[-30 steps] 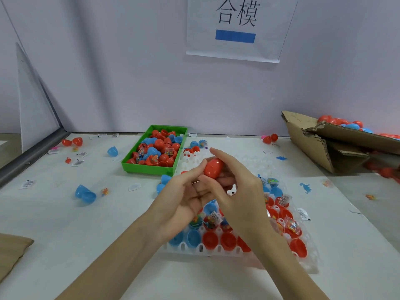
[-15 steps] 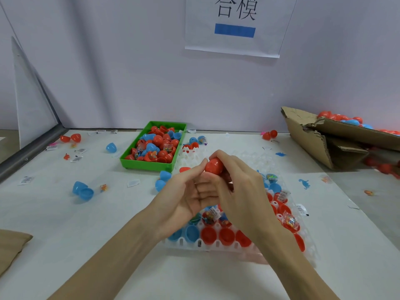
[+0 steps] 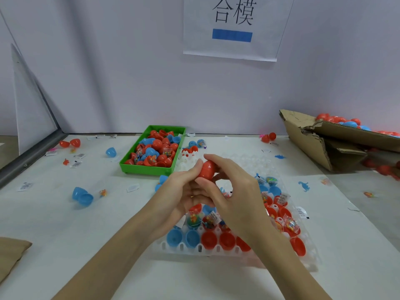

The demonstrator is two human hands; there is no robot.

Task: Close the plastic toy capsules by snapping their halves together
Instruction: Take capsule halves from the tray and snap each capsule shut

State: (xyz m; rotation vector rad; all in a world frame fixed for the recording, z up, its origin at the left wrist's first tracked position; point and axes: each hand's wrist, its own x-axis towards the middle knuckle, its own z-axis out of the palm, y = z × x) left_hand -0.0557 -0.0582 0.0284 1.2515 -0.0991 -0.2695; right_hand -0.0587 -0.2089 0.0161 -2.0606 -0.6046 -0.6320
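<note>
A white desk (image 3: pixel 54 224) runs from the near edge back to a pale wall carrying a paper sign (image 3: pixel 232 27). At far right a torn cardboard box (image 3: pixel 309 139) lies on its side; red and blue capsules show above its upper flap. In the near middle sits a white plastic tray (image 3: pixel 216 251) with rows of cups: blue capsule halves fill the near-left cups, red halves the cups to their right, and several cups farther back hold small clear toy packets. Behind it to the left, a green bin (image 3: pixel 149 169) is heaped with loose red and blue halves and a few packets. Stray halves, paper slips and small toy figures lie scattered across the desk.

Above the tray, both hands meet around one red capsule (image 3: pixel 206 169). It is egg-shaped, its long axis tilted, the upper end leaning far and right, the lower end pointing near and left. The left hand (image 3: pixel 184 191) pinches it with the thumb on its left side, and the right hand (image 3: pixel 236 191) grips it from the right, fingers curled over its top.
</note>
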